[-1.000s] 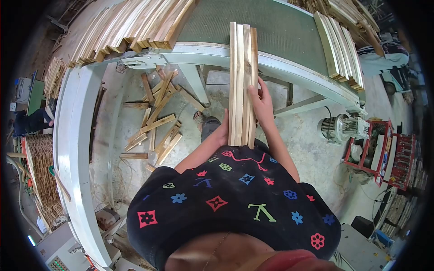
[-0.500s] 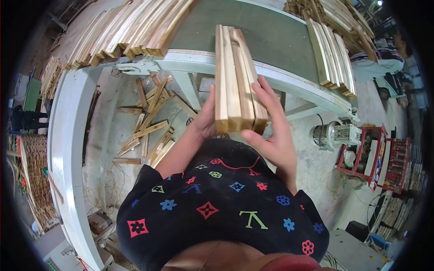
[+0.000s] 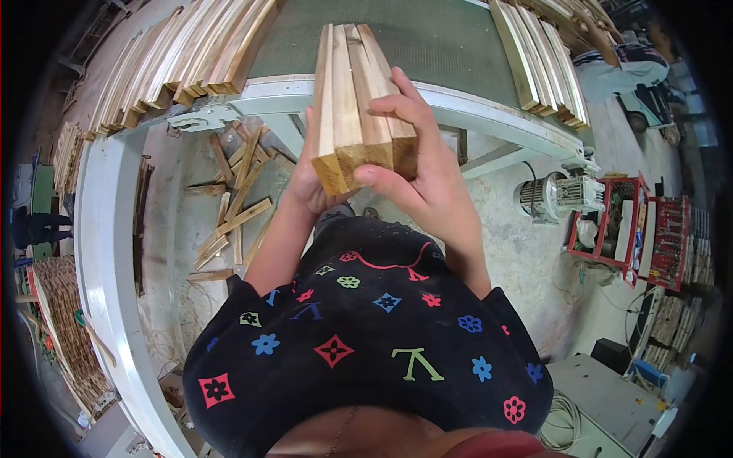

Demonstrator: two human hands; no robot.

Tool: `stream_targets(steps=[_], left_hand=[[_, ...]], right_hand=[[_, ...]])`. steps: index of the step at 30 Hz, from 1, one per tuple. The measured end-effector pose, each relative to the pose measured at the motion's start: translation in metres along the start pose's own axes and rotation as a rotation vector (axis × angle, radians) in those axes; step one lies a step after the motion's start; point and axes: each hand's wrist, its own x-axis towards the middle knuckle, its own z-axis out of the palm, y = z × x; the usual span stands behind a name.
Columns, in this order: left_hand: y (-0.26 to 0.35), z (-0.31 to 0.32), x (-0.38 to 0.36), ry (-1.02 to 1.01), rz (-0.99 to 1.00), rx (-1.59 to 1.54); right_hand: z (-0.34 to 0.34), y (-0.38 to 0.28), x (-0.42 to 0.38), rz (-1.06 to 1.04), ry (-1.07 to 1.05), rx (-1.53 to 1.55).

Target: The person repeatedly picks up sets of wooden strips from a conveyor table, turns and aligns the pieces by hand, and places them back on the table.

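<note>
A bundle of several wooden strips point(image 3: 353, 99) is held side by side in front of my chest, its near end tilted up towards the camera. My left hand point(image 3: 308, 172) grips the bundle's left side and underside, with most of its fingers hidden behind the wood. On the right side, my right hand point(image 3: 420, 153) is wrapped round the bundle, its thumb on the near end and its fingers bent over the top face. The far end of the strips is over the green belt surface point(image 3: 450, 46).
Wooden strips point(image 3: 206, 46) lie in a row at the belt's left, and more strips point(image 3: 538, 65) at its right. Offcuts point(image 3: 240, 191) litter the floor under the white frame point(image 3: 114, 259). A motor point(image 3: 538, 200) and red rack point(image 3: 611, 229) stand right. A person point(image 3: 38, 227) is far left.
The bundle and both hands have moved left in view, and the bundle's near end has risen. My right fingers have shifted onto its top face. The surroundings have shifted slightly left.
</note>
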Motion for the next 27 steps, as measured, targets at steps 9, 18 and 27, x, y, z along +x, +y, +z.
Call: stream_targets(steps=[9,18,27], left_hand=[[0.011,0.009,0.004,-0.116,-0.036,-0.186],[0.024,0.021,0.007,-0.082,-0.083,-0.184],[0.027,0.024,0.008,-0.121,-0.069,-0.243]], right_hand=[[0.0,0.001,0.0,-0.019,0.094,0.033],[-0.001,-0.007,0.008,0.043,0.049,0.143],[-0.001,-0.008,0.014,0.027,0.043,0.14]])
